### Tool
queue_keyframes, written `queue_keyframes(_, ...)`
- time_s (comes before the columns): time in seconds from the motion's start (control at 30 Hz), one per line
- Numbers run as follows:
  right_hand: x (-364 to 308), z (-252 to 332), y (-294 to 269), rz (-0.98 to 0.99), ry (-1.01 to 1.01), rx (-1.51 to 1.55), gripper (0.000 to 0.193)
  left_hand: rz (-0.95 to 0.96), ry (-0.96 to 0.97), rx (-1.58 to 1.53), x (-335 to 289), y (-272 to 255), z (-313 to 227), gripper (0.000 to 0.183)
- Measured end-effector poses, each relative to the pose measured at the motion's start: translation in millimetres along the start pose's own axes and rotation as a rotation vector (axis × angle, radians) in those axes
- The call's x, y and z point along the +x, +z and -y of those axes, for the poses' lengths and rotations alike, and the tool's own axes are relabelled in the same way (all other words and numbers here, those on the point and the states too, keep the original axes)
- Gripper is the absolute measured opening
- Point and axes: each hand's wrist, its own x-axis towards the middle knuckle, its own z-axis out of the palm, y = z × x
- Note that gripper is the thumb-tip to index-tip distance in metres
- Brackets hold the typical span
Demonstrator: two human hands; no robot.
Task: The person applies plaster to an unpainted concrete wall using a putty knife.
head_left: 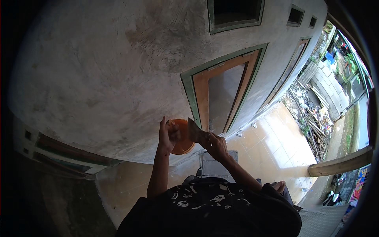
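Note:
My left hand point(166, 136) is closed on the left rim of a round orange bucket point(185, 147), with some fingers reaching over its opening. The bucket is held up in front of the wall, and its contents are too dark to make out. In my right hand point(216, 147) is a scraper with a flat, dark, wedge-shaped blade point(193, 129). The blade points up and left, over the bucket's right rim. Whether it touches the rim I cannot tell.
Before me stands a grey plastered wall point(98, 79) with a darker rough patch point(169, 43). A green-framed window point(187, 89) is set in it. Below lie a grey block-like object point(217, 164) and tan floor tiles point(256, 154). A wooden post point(339, 164) and rubble point(312, 114) are at right.

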Motion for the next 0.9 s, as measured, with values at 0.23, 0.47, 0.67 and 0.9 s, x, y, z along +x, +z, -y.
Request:
queue_keyframes(0.23, 17, -37, -7, -0.198, 0.241, 0.553, 0.021, 0.082, -0.024, -0.011, 1, -1, -2, 0.042)
queue_keyframes(0.47, 126, -20, -84, -0.422, 0.159, 0.946, 0.019, 0.152, -0.05, -0.006, -5, -6, -6, 0.043)
queue_keyframes(0.67, 210, -44, -118, -0.507, 0.058, 1.033, 0.022, 0.153, -0.06, -0.015, -11, -6, -6, 0.043)
queue_keyframes(0.9, 250, -51, -114, -0.507, 0.054, 1.092, 0.028, 0.146, -0.058, -0.023, -26, -9, -8, 0.044)
